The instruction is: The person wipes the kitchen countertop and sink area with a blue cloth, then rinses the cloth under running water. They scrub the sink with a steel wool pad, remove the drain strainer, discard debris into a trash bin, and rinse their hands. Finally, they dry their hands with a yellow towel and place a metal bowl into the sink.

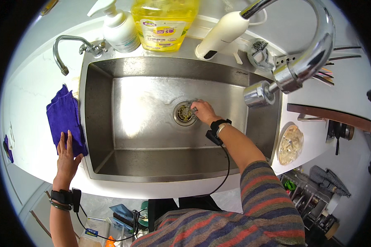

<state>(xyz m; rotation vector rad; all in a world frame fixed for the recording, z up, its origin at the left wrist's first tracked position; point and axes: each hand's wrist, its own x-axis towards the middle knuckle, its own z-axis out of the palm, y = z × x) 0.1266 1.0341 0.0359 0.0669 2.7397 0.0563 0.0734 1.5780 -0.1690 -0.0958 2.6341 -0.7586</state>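
Note:
My right hand (204, 110) grips a grey scrubber (191, 104), apparently steel wool, at the right rim of the sink drain (184, 115). Yellowish bits lie in the drain strainer. My fingers hide part of the scrubber. Over on the counter to the left, my left hand (67, 159) rests flat, fingers apart, on the lower part of a folded purple cloth (63, 115). The cloth lies beside the left edge of the stainless steel sink (142, 123). Both wrists wear black straps with cables.
A large chrome faucet (323, 52) arches over the sink's right side; a small tap (57, 55) stands at left. Behind are a white pump bottle (122, 34), a yellow detergent bottle (164, 27) and a white faucet base (224, 34). A plastic-wrapped food packet (291, 145) lies at right.

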